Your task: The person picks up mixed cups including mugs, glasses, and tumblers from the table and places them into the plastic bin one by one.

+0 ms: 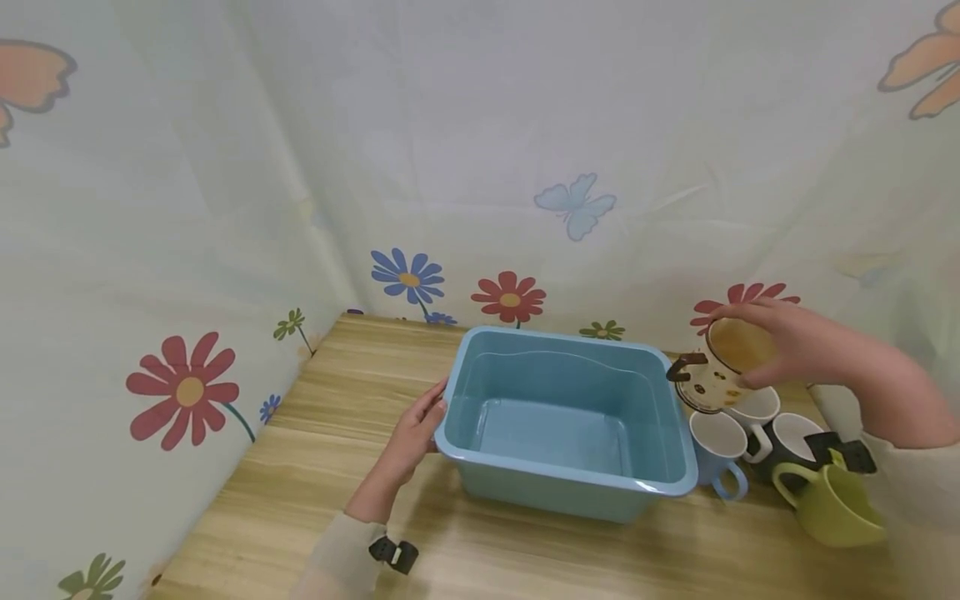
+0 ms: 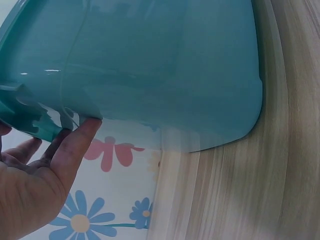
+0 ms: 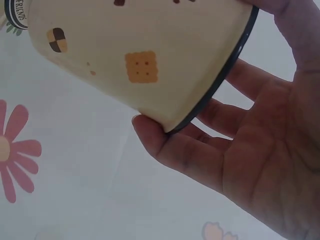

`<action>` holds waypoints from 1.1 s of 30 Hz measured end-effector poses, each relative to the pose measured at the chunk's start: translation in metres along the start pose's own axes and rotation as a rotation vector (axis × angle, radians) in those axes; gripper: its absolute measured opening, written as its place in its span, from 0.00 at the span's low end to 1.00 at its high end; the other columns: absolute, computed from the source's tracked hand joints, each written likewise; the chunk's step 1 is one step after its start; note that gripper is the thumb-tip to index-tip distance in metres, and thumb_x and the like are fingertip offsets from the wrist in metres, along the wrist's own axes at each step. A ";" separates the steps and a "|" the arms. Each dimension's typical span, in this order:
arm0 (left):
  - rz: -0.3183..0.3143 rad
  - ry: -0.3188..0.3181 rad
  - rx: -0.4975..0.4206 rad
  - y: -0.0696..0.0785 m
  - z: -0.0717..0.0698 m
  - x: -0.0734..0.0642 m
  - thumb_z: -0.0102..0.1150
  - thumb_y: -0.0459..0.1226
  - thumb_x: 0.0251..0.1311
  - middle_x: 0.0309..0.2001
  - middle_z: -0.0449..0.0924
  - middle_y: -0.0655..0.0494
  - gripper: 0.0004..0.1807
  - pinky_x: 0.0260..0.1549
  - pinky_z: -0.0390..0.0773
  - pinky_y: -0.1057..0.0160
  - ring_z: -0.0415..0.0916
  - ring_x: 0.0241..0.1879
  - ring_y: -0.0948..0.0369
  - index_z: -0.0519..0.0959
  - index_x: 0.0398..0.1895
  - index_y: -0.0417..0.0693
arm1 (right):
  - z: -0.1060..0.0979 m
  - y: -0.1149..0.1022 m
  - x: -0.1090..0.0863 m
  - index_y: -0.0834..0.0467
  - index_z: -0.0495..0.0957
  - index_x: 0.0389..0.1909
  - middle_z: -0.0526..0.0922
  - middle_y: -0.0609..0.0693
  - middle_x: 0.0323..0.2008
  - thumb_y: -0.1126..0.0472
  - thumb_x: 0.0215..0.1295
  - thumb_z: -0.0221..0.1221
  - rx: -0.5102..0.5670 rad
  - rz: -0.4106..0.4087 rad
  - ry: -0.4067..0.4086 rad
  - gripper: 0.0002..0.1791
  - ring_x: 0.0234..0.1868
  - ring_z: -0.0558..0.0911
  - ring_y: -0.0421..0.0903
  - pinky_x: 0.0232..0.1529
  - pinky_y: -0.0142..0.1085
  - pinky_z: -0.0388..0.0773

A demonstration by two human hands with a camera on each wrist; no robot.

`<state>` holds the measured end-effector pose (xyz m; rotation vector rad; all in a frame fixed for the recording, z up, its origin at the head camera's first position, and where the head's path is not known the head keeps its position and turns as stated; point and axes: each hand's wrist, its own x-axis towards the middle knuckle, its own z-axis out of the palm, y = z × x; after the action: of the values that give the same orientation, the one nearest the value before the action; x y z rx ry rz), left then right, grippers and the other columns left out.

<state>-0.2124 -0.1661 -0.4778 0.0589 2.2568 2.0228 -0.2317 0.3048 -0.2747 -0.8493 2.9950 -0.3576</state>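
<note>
A light blue plastic basin (image 1: 547,495) stands on the wooden table. My left hand (image 1: 417,427) grips its left rim; in the left wrist view the thumb (image 2: 75,150) presses the outer wall. To the basin's right, my right hand (image 1: 806,343) holds a cream mug (image 1: 708,385) by its rim, above several other mugs. This mug is tilted, with its brown handle toward the basin. Cookie prints and a dark rim show up close on the cream mug (image 3: 110,55) in the right wrist view. Nothing lies in the visible part of the basin.
Close together right of the basin are a blue mug (image 1: 716,446), a white mug (image 1: 759,407), a dark mug with a white inside (image 1: 798,433) and a green mug (image 1: 840,508) lying tipped. A flower-printed curtain (image 1: 450,167) hangs behind and left of the table (image 1: 300,467).
</note>
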 end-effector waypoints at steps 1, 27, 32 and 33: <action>-0.001 0.000 -0.002 0.000 0.000 0.000 0.42 0.40 0.80 0.75 0.65 0.35 0.28 0.35 0.89 0.58 0.82 0.53 0.44 0.59 0.80 0.45 | -0.001 -0.002 0.002 0.63 0.73 0.66 0.79 0.66 0.63 0.64 0.45 0.77 0.007 0.002 -0.004 0.43 0.53 0.80 0.59 0.44 0.49 0.80; -0.011 0.015 -0.022 -0.002 -0.001 -0.004 0.42 0.39 0.79 0.74 0.67 0.34 0.28 0.34 0.88 0.60 0.82 0.51 0.46 0.60 0.79 0.44 | 0.013 -0.045 0.043 0.56 0.73 0.69 0.73 0.66 0.68 0.58 0.49 0.75 0.094 0.054 -0.058 0.43 0.68 0.68 0.68 0.59 0.67 0.76; 0.001 0.013 -0.021 -0.001 0.000 -0.004 0.42 0.38 0.80 0.74 0.67 0.33 0.28 0.34 0.88 0.60 0.82 0.51 0.46 0.59 0.79 0.42 | 0.016 -0.050 0.051 0.56 0.74 0.68 0.75 0.65 0.67 0.58 0.48 0.75 0.082 0.029 -0.064 0.42 0.67 0.69 0.68 0.58 0.68 0.76; 0.002 0.014 -0.021 0.000 0.001 -0.004 0.42 0.38 0.79 0.74 0.67 0.33 0.28 0.34 0.88 0.60 0.83 0.51 0.46 0.60 0.79 0.43 | 0.016 -0.051 0.053 0.55 0.74 0.68 0.75 0.65 0.67 0.58 0.48 0.75 0.077 0.025 -0.065 0.42 0.67 0.70 0.68 0.58 0.67 0.77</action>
<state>-0.2087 -0.1658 -0.4775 0.0450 2.2445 2.0536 -0.2493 0.2321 -0.2763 -0.8005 2.9088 -0.4322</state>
